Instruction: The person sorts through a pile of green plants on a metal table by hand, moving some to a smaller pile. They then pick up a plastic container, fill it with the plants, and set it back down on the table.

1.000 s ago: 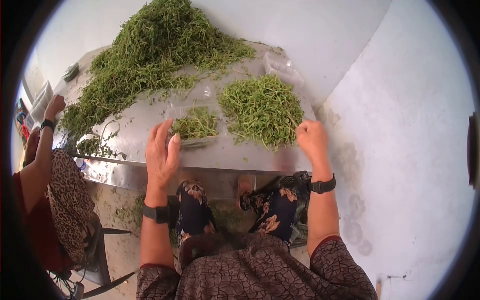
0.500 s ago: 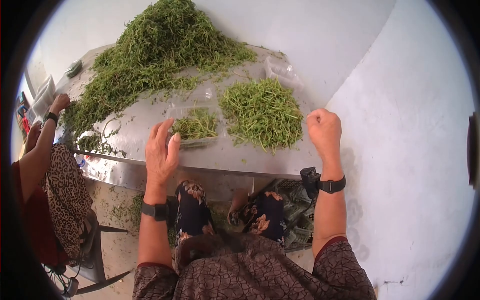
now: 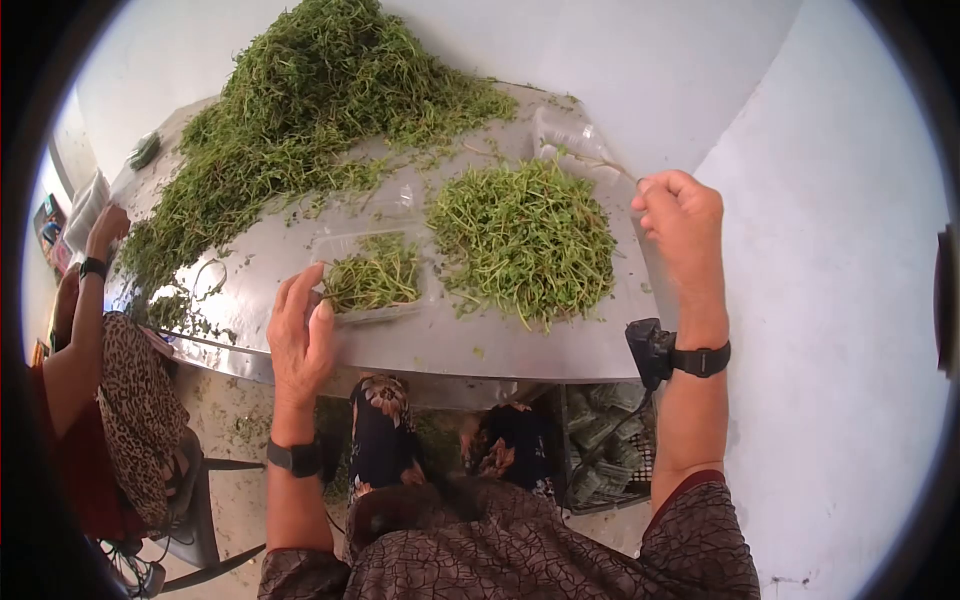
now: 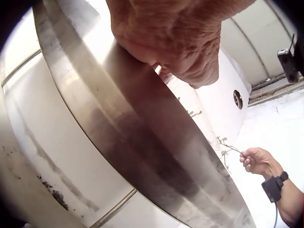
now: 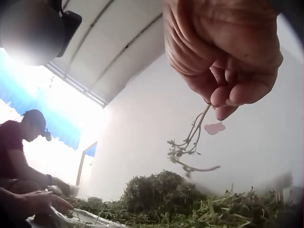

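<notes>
My right hand point(image 3: 685, 220) is raised off the table's right end and pinches a thin green sprig point(image 5: 192, 130) by its stem between thumb and fingertips. In the right wrist view the sprig hangs down, its small leaves lowermost. My left hand point(image 3: 300, 340) is at the left end of a clear plastic box point(image 3: 375, 316), fingers nearly straight and fingertips right at its rim. Cut green stems point(image 3: 370, 280) lie in the box, whose lid is folded back. Just right of it sits a loose pile of trimmed greens point(image 3: 525, 240).
A tall heap of greens point(image 3: 320, 110) covers the back of the metal table point(image 3: 560, 350). More clear boxes point(image 3: 570, 135) stand at the back right by the wall. Filled boxes lie in a black crate point(image 3: 610, 450) below. Another person point(image 3: 80, 340) works at the left.
My right hand has risen away from the trimmed pile, up and to the right, and a sprig now shows in its fingers. My left hand has stayed by the box.
</notes>
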`<action>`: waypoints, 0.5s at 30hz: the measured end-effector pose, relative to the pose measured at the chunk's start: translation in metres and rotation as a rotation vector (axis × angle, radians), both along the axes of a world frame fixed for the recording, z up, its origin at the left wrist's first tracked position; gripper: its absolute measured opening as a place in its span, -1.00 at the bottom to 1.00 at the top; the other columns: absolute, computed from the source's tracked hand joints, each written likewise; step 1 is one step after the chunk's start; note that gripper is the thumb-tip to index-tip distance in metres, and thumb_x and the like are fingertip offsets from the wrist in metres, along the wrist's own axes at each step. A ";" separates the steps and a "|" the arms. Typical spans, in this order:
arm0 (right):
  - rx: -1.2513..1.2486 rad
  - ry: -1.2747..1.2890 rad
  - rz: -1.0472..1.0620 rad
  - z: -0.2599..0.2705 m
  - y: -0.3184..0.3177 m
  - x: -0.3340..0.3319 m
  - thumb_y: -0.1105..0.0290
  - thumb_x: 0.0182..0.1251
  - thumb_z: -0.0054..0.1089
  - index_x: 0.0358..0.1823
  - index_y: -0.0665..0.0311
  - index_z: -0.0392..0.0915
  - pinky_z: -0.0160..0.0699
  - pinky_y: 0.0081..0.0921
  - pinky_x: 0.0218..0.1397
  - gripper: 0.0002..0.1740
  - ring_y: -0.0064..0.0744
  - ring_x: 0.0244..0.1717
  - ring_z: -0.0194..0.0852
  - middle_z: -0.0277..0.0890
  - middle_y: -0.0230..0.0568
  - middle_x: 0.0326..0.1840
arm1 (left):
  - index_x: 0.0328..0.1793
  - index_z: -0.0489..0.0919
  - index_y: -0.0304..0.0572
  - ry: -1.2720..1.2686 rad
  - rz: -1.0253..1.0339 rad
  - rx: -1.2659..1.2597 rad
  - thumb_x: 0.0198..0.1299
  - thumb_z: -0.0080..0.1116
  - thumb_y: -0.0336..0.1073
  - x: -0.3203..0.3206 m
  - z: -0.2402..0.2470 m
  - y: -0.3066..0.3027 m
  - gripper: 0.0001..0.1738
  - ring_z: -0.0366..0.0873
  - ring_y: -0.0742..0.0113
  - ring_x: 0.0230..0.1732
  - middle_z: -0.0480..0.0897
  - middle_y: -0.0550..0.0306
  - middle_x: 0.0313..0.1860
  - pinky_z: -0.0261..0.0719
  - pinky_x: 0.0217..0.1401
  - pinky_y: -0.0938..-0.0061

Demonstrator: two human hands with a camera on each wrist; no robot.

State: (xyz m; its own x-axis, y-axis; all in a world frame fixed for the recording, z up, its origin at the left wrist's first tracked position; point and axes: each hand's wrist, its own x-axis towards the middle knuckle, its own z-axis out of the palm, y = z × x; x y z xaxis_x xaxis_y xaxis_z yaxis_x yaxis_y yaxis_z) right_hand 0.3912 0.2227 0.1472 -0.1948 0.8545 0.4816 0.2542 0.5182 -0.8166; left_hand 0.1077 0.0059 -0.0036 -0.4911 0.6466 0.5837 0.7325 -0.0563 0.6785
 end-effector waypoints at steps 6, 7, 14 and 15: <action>-0.040 -0.060 0.085 0.013 0.011 -0.001 0.42 0.28 0.16 -0.34 0.43 0.65 0.33 -0.67 -0.49 -0.81 -0.71 -0.54 0.36 0.57 -0.34 -0.52 | 0.28 0.50 -0.34 0.035 -0.004 0.028 0.36 -0.03 -0.06 -0.001 0.001 0.001 -0.46 0.53 0.18 -0.15 0.57 -0.08 0.05 0.51 0.00 0.32; -0.066 -0.087 0.124 0.011 0.013 -0.001 0.41 0.27 0.16 -0.32 0.43 0.65 0.33 -0.67 -0.48 -0.81 -0.71 -0.52 0.37 0.57 -0.34 -0.50 | 0.28 0.50 -0.35 0.020 -0.006 0.027 0.37 -0.04 -0.04 -0.001 0.002 0.000 -0.45 0.53 0.19 -0.14 0.58 -0.06 0.04 0.51 0.00 0.33; -0.153 -0.129 0.254 0.008 0.023 -0.008 0.41 0.27 0.16 -0.31 0.41 0.65 0.32 -0.68 -0.47 -0.82 -0.69 -0.50 0.39 0.58 -0.34 -0.48 | 0.28 0.50 -0.36 -0.008 0.010 -0.059 0.38 -0.08 0.08 -0.003 0.007 -0.004 -0.37 0.53 0.19 -0.09 0.58 -0.07 0.02 0.50 0.02 0.34; -0.160 -0.130 0.268 0.008 0.023 -0.010 0.41 0.27 0.16 -0.31 0.41 0.65 0.32 -0.68 -0.47 -0.82 -0.69 -0.50 0.39 0.58 -0.34 -0.48 | 0.28 0.50 -0.36 -0.010 0.023 -0.066 0.38 -0.08 0.08 -0.002 0.006 -0.004 -0.37 0.53 0.19 -0.09 0.58 -0.07 0.02 0.50 0.02 0.34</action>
